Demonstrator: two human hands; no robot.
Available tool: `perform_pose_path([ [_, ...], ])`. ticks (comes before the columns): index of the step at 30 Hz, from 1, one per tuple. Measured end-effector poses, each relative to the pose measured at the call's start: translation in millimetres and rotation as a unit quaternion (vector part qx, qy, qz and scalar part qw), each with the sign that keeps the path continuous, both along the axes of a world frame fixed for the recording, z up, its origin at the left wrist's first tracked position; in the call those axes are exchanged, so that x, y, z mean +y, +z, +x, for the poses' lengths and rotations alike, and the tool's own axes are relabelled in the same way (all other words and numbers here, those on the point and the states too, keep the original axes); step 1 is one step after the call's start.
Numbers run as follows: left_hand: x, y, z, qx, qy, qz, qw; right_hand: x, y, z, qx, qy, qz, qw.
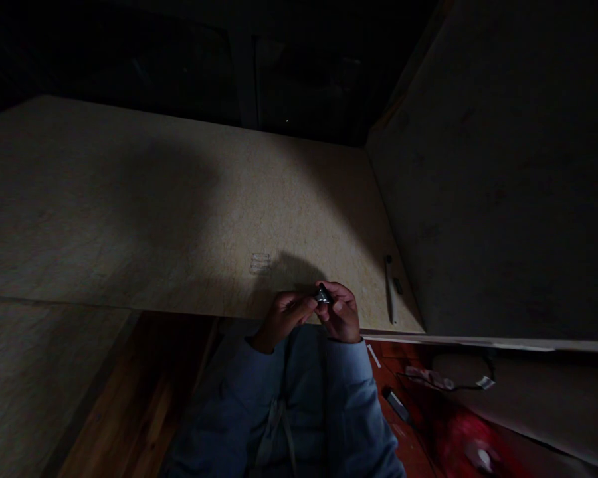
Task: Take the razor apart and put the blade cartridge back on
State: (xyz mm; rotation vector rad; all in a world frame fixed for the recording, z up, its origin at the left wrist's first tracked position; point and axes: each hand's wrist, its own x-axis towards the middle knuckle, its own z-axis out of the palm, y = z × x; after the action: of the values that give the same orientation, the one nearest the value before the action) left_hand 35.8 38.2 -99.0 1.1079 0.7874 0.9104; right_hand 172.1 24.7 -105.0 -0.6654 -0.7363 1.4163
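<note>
In the dim head view, both hands meet just over the front edge of a stone-patterned counter [259, 199]. Between their fingertips is a small dark shiny object [323, 296], too small and dark to name. My left hand [286, 315] pinches it from the left, thumb and fingers closed. My right hand [343, 313] has its fingers curled round the other side of it. A small marked rectangle [260, 263], perhaps a clear piece with dark lines, lies on the counter beyond my left hand.
A thin pen-like stick [389, 292] and a small dark block [397, 286] lie near the right wall panel [493, 172]. Below right, a cable [448, 387], a dark-and-grey item [396, 405] and a red bag-like thing [471, 438] are on or near the reddish floor. Dark windows [179, 60] stand behind.
</note>
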Motion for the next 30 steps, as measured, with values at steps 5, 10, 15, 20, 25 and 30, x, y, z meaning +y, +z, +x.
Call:
perform_pose_path([
  [5, 0, -0.7, 1, 0.006, 0.014, 0.007, 1.0, -1, -1.6, 0, 0.005, -0.007, 0.002, 1.0],
  [10, -1, -4.0, 3, 0.002, 0.029, 0.017, 0.999, 0, -2.6, 0, -0.013, -0.014, -0.021, 1.0],
  [15, -1, -8.1, 3, 0.008, 0.029, 0.018, 0.999, 1, -2.3, -1, -0.006, -0.023, -0.019, 1.0],
  [20, -2, -9.8, 5, 0.001, 0.044, 0.029, 0.999, 1, -2.5, -1, -0.002, -0.017, -0.002, 1.0],
  [25, -2, -9.4, 6, 0.008, 0.059, 0.031, 0.998, 2, -3.3, -2, 0.0, -0.034, -0.004, 0.999],
  [30, -4, -10.0, 7, 0.011, 0.075, 0.026, 0.997, 2, -5.1, -1, -0.007, -0.036, -0.013, 0.999],
])
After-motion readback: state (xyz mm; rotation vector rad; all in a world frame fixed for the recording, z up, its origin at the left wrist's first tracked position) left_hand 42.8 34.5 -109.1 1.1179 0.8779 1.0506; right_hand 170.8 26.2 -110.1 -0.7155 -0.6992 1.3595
